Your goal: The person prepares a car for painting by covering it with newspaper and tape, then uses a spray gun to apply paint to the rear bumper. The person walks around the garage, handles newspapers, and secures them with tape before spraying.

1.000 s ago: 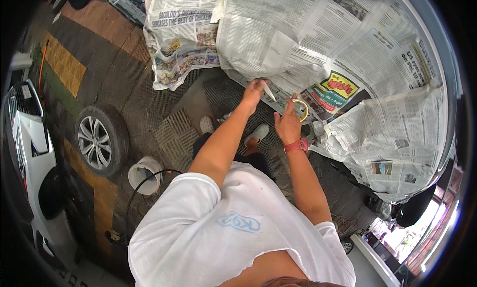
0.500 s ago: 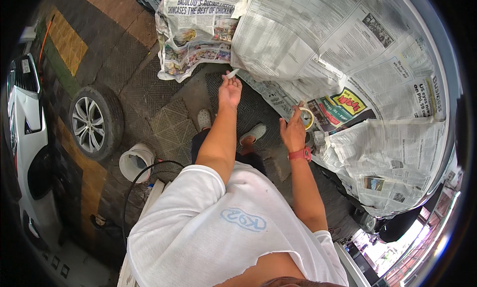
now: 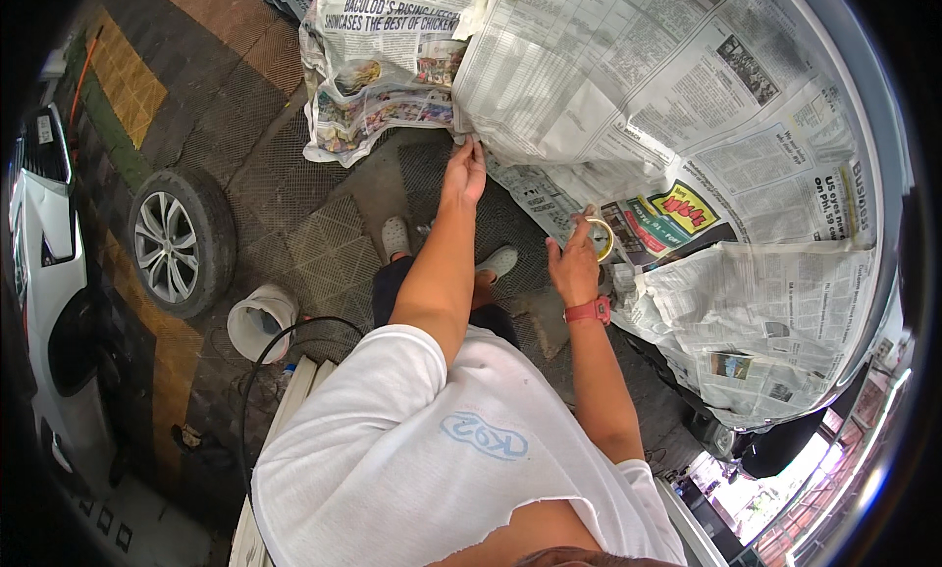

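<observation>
My left hand [image 3: 464, 172] is closed in a pinch at the lower edge of the newspaper sheets [image 3: 549, 96]. A small whitish strip of tape [image 3: 459, 138] shows at its fingertips, partly hidden by the fingers. The newspaper covers a large curved vehicle panel. My right hand [image 3: 572, 268] grips a roll of masking tape [image 3: 610, 237], its ring upright beside the fingers and close to the lower newspaper sheet. A red watch is on the right wrist.
On the left, a loose wheel [image 3: 177, 241] stands near a white bucket [image 3: 263, 320]. A black hose [image 3: 257, 371] curves past the bucket. A white car [image 3: 61, 302] is at the far left. Dark matting [image 3: 334, 243] covers the floor around my feet.
My left hand has moved slightly right and up, bringing the tape strip against the newspaper edge. My right hand, still holding the tape roll, has shifted slightly left.
</observation>
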`<state>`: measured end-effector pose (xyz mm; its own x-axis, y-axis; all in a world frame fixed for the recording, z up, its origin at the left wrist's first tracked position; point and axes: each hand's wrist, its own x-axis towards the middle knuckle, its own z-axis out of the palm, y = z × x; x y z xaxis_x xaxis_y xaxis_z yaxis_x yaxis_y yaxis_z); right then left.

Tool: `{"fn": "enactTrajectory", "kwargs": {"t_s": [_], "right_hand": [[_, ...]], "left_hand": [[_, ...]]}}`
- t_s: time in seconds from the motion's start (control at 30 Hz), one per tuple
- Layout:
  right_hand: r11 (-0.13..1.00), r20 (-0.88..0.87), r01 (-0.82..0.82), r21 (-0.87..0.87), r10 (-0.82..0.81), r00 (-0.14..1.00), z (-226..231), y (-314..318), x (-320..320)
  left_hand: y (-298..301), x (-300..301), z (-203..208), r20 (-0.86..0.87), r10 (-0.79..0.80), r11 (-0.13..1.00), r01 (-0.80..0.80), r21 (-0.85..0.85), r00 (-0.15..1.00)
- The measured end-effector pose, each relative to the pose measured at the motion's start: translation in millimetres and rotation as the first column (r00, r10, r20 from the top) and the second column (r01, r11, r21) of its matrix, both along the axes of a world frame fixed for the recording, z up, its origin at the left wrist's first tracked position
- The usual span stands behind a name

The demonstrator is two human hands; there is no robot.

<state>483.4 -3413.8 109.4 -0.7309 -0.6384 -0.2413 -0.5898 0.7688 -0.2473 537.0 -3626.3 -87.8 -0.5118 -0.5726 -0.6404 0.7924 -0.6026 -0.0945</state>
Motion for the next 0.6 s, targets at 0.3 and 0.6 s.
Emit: {"fn": "enactTrajectory", "kwargs": {"t_s": [0.3,0.6], "right_hand": [[1.0,0.017,-0.005,0.024,0.004,1.0,3.3,-1.7,-1.2],[0.998,0.042,0.029,0.05,-0.031,0.999,6.3,-4.4,-1.4]], "left_hand": [[-13.1,-27.3,4.1,0.225,-0.035,0.999,0.03,0.024,0.974],[-21.3,-36.6,25.9,0.271,0.001,0.99,-0.039,0.136,0.962]]}}
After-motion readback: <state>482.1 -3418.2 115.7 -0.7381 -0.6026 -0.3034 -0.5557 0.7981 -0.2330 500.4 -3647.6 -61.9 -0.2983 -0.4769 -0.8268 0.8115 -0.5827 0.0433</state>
